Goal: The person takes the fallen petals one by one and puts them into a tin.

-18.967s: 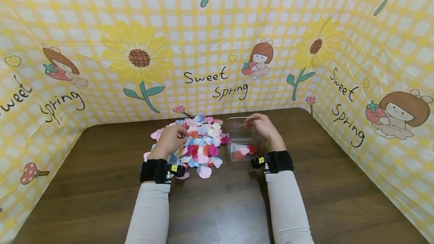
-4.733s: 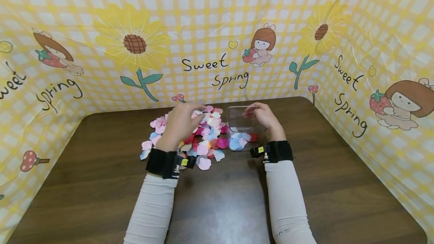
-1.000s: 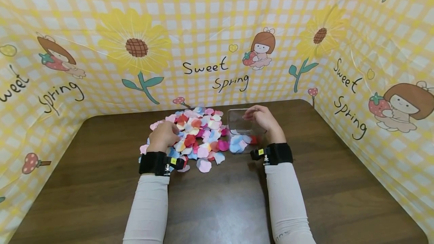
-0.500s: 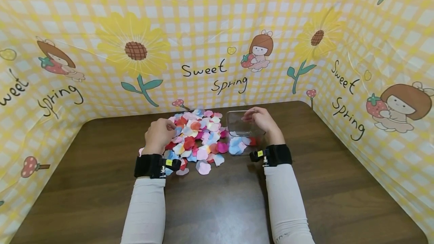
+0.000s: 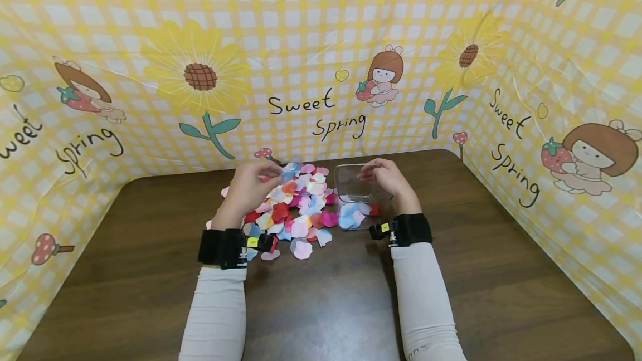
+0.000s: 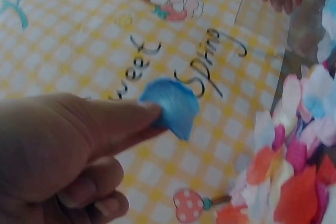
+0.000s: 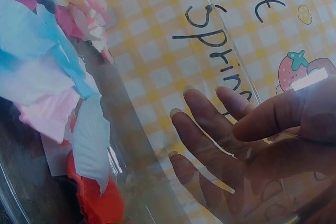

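A heap of coloured fabric petals (image 5: 293, 205) lies on the brown table (image 5: 326, 294). My left hand (image 5: 248, 188) is lifted over the heap's far left and pinches a blue petal (image 6: 172, 107) between thumb and forefinger; the same blue petal (image 5: 288, 170) shows at its fingertips in the head view. A clear plastic box (image 5: 357, 194) stands right of the heap with several petals (image 7: 58, 108) in its near end. My right hand (image 5: 388, 178) grips the box's far right wall, fingers (image 7: 202, 129) seen through the plastic.
A yellow checked backdrop (image 5: 321, 71) printed with sunflowers and "Sweet Spring" walls the table at the back and on both sides. Bare brown tabletop stretches in front of the petals and to the left and right.
My left hand has risen from the left of the heap and moved up and to the right, now pinching a blue petal. The right hand and the box have stayed put.
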`<action>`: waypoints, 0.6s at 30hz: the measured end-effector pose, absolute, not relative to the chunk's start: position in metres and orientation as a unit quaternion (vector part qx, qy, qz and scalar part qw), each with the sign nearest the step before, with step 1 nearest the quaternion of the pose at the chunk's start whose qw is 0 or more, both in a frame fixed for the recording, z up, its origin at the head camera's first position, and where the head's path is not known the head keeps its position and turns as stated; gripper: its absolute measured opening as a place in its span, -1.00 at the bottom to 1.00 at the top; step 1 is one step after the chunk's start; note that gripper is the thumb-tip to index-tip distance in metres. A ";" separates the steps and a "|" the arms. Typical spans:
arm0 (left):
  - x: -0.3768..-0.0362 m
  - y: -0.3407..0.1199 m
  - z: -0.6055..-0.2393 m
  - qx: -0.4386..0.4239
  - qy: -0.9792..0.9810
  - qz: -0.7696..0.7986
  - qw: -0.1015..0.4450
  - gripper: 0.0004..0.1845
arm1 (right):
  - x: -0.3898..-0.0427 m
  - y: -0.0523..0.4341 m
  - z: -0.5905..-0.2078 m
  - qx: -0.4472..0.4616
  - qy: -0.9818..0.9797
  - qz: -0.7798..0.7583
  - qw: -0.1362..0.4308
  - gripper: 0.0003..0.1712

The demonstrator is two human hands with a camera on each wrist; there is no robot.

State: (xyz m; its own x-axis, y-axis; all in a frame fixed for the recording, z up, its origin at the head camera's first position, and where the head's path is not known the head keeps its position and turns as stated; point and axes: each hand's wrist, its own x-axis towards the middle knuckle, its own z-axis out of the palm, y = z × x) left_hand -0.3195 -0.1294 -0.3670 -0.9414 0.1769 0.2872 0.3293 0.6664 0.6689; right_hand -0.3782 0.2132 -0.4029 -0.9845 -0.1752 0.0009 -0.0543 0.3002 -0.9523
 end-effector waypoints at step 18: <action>-0.296 -0.025 -0.367 -0.251 -0.910 -0.299 0.137 -0.84 | -0.380 0.214 -0.404 -0.077 0.809 -0.582 0.047 -0.54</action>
State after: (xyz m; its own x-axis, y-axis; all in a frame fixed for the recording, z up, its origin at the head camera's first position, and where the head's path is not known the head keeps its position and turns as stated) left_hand -0.2955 -0.0247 -0.3674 -0.8364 0.3744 0.4004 0.5389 0.6948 0.4762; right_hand -0.3801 0.2136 -0.4041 -0.9838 -0.1788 0.0138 -0.0700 0.3117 -0.9476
